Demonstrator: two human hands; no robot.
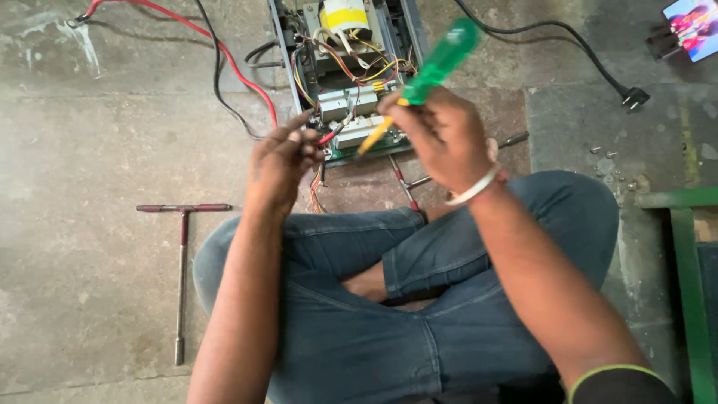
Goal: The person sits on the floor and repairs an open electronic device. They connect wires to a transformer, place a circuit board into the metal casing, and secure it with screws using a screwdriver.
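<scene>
An opened electrical unit (pixel 340 67) sits on the concrete floor in front of my crossed legs, showing a yellow-wrapped transformer, coloured wires and a green circuit board. My right hand (pixel 441 135) grips a green-handled screwdriver (pixel 437 61) whose yellow shaft slants down to the board's near edge. My left hand (pixel 280 161) pinches a red wire (pixel 327 138) beside the board, fingers closed on it. A white bangle circles my right wrist.
A T-handle wrench (pixel 182 254) lies on the floor at left. Red and black cables (pixel 224 63) run from the unit to the upper left. A black plug (pixel 634 97), loose screws (pixel 609 161), a phone (pixel 692 26) and a green frame (pixel 692 284) are at right.
</scene>
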